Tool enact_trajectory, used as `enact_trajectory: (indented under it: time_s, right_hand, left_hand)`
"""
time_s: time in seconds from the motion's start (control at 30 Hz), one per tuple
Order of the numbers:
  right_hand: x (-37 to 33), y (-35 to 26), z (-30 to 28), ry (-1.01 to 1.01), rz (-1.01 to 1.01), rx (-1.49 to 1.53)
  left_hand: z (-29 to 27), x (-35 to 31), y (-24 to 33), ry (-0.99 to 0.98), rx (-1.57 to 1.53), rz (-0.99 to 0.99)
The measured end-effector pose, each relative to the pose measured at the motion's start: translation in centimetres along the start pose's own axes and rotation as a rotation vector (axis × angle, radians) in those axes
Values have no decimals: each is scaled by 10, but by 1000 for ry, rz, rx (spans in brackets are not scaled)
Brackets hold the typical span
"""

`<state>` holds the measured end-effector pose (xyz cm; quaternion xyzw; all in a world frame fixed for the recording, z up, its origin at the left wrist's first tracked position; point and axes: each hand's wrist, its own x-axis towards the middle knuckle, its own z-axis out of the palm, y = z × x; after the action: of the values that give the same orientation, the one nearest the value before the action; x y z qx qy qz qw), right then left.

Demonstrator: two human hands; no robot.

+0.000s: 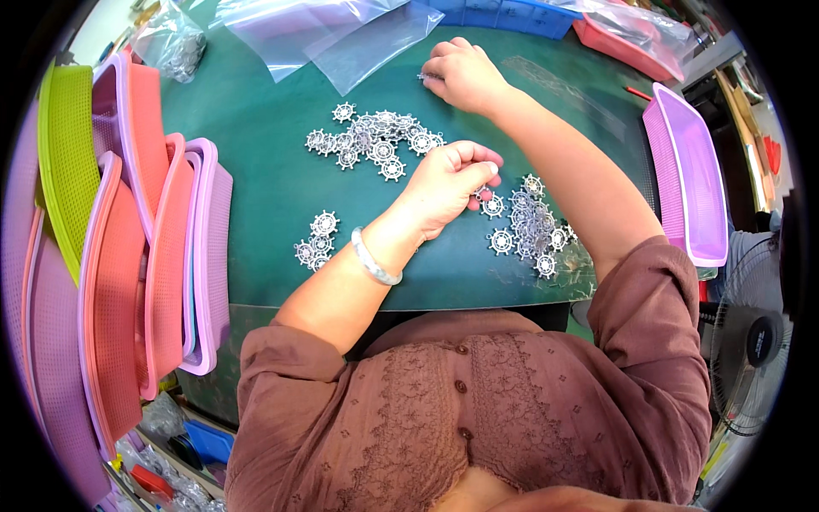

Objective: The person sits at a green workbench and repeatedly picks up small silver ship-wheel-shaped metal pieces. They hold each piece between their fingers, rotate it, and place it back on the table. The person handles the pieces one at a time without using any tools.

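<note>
Small silver ship's-wheel charms lie in three groups on the green mat. My left hand (448, 179), with a pale bangle (374, 258) on its wrist, is closed with thumb and fingers pinched around a charm (483, 193). Between it and the right arm spreads the near-right pile (531, 224). A larger far pile (375, 136) sits just left of that hand, and a small group (317, 239) lies left of the left forearm. Farther away, my right hand (465, 78) has its fingers curled over a charm (424, 77), partly showing at the fingertips.
Pink, purple and green plastic baskets (119, 282) are stacked at the left. A purple basket (687, 175) stands at the right, near a fan (751, 333). Clear plastic bags (333, 38), a blue tray (503, 17) and a pink tray (627, 51) line the far side of the green mat (273, 188).
</note>
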<state>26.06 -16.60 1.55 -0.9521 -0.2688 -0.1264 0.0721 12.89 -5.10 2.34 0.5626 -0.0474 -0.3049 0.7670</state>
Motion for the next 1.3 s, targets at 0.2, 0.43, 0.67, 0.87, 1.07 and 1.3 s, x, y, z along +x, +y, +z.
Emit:
enact_trajectory:
  time_s: [0.2, 0.43, 0.67, 0.87, 1.07, 1.3]
  right_hand:
    - [4, 12, -5, 79, 538, 954]
    - [-4, 29, -20, -5, 680, 1362]
    - [-9, 29, -25, -25, 680, 1409]
    - [-15, 28, -34, -27, 639, 1420]
    - [-22, 23, -45, -45, 563, 1373]
    - [-23, 22, -50, -82, 501, 1299]
  left_hand:
    - [1, 0, 1, 6, 14, 1]
    - [1, 0, 1, 1, 16, 5]
    - [0, 0, 1, 9, 21, 6]
    - [0, 0, 1, 11, 40, 8]
    - [0, 0, 2, 14, 44, 1]
    - [1, 0, 1, 22, 33, -7]
